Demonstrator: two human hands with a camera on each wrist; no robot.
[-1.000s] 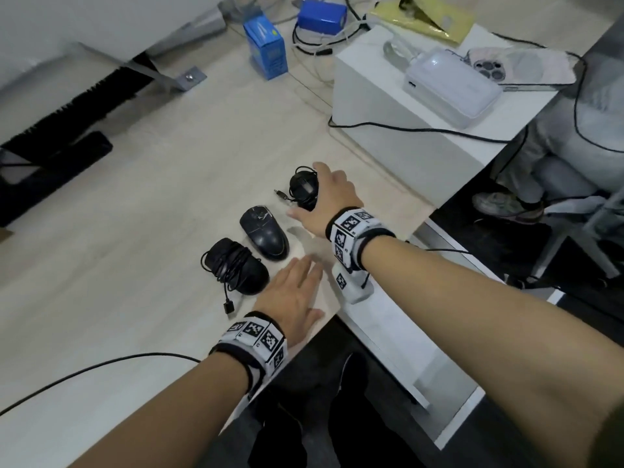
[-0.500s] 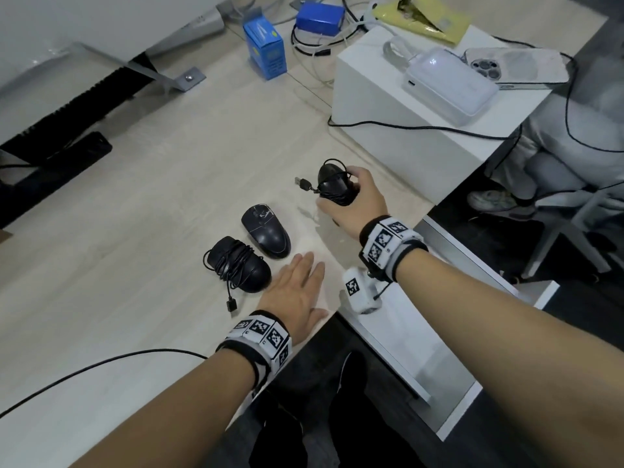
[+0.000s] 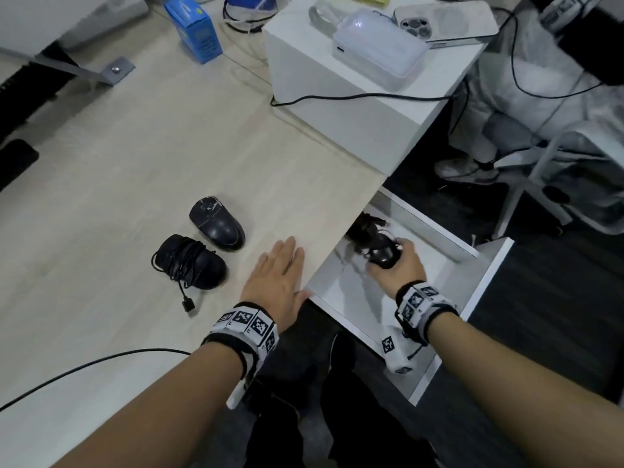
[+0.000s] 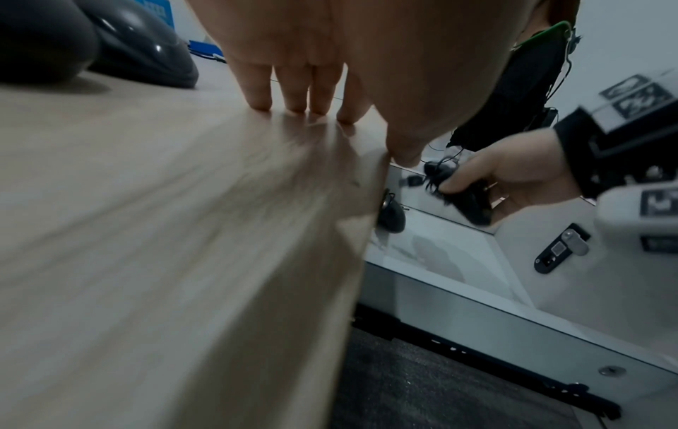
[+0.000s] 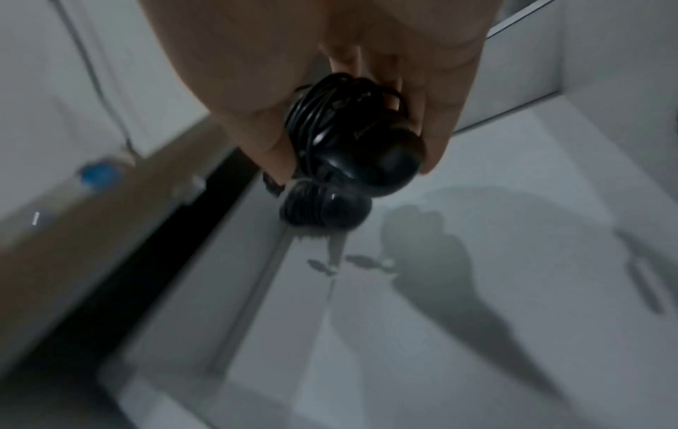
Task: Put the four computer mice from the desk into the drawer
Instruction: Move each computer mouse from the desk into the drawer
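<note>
Desk (image 3: 118, 170) pale wood, white drawer (image 3: 486, 282) open | left hand (image 3: 275, 282) flat | right hand (image 3: 400, 268) grasping corded mouse (image 3: 383, 255)

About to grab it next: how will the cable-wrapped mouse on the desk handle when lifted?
The cable-wrapped mouse probably lifts as one rigid, light lump. Its loose plug end will likely dangle. The coils look slack, so they may slip off.

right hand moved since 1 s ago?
Yes. The right hand left the desk top, where it gripped a wrapped mouse, and carried it off the edge, down into the open drawer.
</note>
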